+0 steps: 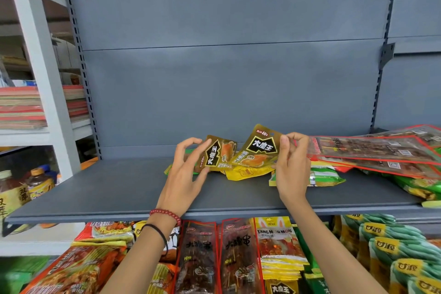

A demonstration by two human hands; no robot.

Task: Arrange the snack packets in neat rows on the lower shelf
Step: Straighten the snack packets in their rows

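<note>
Pinching packets (260, 148) (one each), left hand (183, 169), right hand (292, 164)

Right hand (292, 169) pinches right packet (260, 148), left hand (183, 172) seemingly left packet (218, 154).

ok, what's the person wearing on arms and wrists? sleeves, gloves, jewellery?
No sleeves in view, no gloves, no rings visible. The left wrist carries a red bead bracelet and, just below it on the forearm, a thin black cord band. The right wrist is bare.
</note>
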